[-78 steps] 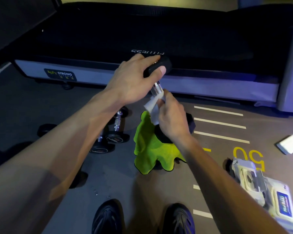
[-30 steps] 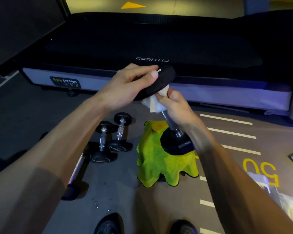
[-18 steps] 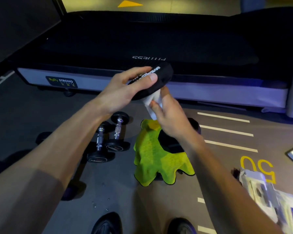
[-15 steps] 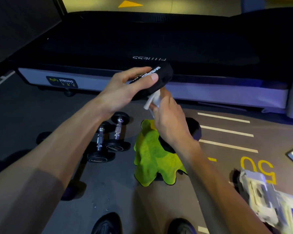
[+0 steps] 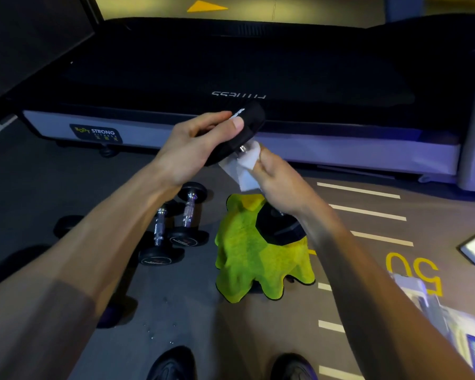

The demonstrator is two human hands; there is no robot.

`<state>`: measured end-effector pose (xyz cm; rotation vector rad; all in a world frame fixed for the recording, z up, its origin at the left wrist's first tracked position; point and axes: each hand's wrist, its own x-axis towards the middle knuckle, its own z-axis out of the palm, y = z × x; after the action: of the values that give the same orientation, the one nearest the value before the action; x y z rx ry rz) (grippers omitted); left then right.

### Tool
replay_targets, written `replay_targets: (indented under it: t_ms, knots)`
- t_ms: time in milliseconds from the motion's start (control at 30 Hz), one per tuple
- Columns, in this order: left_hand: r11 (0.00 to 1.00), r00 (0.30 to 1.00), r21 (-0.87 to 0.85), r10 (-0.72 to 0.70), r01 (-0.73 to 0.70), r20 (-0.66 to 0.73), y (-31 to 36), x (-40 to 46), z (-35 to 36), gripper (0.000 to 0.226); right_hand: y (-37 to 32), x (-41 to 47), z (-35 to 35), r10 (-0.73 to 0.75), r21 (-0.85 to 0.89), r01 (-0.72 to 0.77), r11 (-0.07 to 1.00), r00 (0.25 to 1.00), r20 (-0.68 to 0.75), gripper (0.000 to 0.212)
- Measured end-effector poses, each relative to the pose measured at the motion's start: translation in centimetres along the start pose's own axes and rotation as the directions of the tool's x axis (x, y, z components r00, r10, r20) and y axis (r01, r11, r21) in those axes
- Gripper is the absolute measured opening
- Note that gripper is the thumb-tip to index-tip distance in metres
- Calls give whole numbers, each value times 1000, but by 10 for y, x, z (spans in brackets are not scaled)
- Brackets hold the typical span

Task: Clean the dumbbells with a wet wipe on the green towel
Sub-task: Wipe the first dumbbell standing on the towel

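There were three dumbbells: one (image 5: 279, 229) on the green towel (image 5: 247, 259), two (image 5: 173, 229) beside its left edge; one wipe (image 5: 244, 165).

Both hands' fingers (image 5: 232, 124) curled, gripping

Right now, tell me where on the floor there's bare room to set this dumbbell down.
Bare floor lies between the green towel and the shoes, and on the white-striped floor right of the towel. It is crowded left of the towel, where two small dumbbells lie, and lower right by the wipes pack.
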<state>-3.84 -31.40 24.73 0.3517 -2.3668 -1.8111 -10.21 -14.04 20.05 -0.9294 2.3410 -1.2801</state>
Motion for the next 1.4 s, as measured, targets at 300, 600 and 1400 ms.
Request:
replay_targets:
  t_ms: [300,600,1400]
  knots:
    - [999,998,-42,-25,23,-53,1,-1,2,64,-2,-28,-6,334,-670,-254,698,943,-9,33]
    - [1000,998,15,-17,18,-64,7,-1,13,61,11,-40,-15,160,-601,-141,787,987,-22,36]
    - [998,992,18,-52,55,-111,15,2,20,41,22,-35,-17,55,-717,-132,684,990,-129,28]
